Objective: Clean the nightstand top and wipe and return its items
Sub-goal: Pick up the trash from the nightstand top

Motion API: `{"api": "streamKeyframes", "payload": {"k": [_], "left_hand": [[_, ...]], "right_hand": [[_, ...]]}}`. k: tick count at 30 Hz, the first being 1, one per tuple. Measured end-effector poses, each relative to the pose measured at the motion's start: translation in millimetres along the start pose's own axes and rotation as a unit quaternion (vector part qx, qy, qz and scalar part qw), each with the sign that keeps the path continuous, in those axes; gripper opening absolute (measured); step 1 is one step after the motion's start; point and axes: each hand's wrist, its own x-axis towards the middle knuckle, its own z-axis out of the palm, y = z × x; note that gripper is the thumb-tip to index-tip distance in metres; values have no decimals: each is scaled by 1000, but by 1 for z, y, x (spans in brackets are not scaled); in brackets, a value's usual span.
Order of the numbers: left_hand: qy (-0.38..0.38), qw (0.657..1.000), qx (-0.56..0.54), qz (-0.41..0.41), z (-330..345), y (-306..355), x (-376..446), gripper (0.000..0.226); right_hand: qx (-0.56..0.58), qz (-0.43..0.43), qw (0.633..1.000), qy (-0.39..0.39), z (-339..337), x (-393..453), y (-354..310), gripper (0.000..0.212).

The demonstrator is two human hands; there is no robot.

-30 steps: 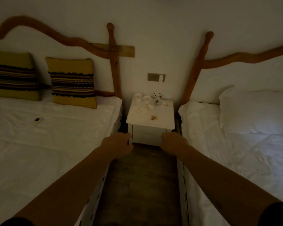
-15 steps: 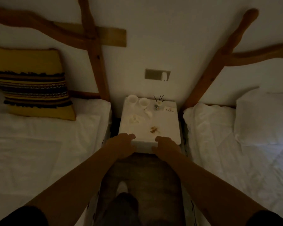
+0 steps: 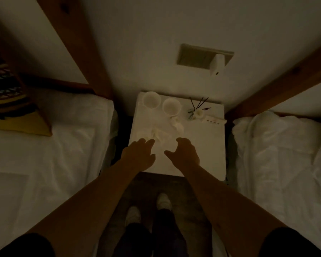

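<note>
No text, label, brand or number could be read anywhere in the dim view. The only candidate was a small white card [image 3: 214,121] that lay at the back right of the nightstand [image 3: 202,145]; it carried a short row of reddish and dark marks, too small and blurred to make out as letters or figures. The wall plate [image 3: 195,56] above the nightstand bore no legible marking.
</note>
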Motion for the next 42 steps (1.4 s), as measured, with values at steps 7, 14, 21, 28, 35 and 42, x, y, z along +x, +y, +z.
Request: {"api": "streamKeyframes", "payload": {"k": [7, 14, 21, 28, 35, 42], "left_hand": [[45, 998, 38, -18, 45, -10, 104, 68], [42, 999, 3, 5, 70, -8, 140, 62], [23, 995, -93, 31, 59, -4, 145, 84], [-12, 960, -281, 16, 3, -3, 93, 18], [74, 927, -349, -118, -51, -25, -36, 19], [270, 840, -343, -323, -44, -64, -217, 40]], "right_hand": [[25, -9, 999, 33, 46, 112, 14, 102], [-82, -107, 991, 19, 70, 142, 10, 61], [13, -108, 994, 20, 65, 137, -2, 20], [-32, -217, 975, 15, 30, 94, -18, 19], [38, -322, 938, -127, -5, 4, -97, 23], [-14, -489, 814, -314, 5, -116, -197, 43]]}}
